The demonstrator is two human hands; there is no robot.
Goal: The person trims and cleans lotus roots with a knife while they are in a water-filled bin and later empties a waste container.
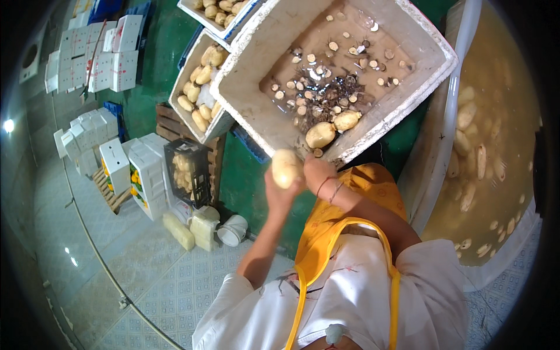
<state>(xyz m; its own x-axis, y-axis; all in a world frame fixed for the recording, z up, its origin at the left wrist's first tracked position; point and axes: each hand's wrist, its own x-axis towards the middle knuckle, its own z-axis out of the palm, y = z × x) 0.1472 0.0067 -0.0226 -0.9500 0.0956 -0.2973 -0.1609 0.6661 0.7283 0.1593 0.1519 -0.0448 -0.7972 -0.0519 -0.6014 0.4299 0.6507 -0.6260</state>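
Note:
A pale lotus root segment (286, 168) is gripped in my left hand (279, 192), over the near corner of a large white foam box (245, 72). Close beside it, my right hand (319, 173) is curled at the box's rim. A small cut lotus root end (318, 152) shows right by its fingers; whether the hand holds it or a tool is hidden. Inside the box, two joined-looking lotus root pieces, a larger one (320, 134) and a smaller one (347, 119), lie near that corner. Several cut ends (334, 46) and dark root scraps (334, 92) sit in shallow brownish water.
To the right stands a white-walled tub (442, 135) of murky water with several lotus roots (467, 114). Foam boxes of lotus roots (203, 75) adjoin on the left. Beyond are a black crate (188, 173), a white bucket (232, 230), a wooden pallet (168, 118) and a floor hose (94, 249).

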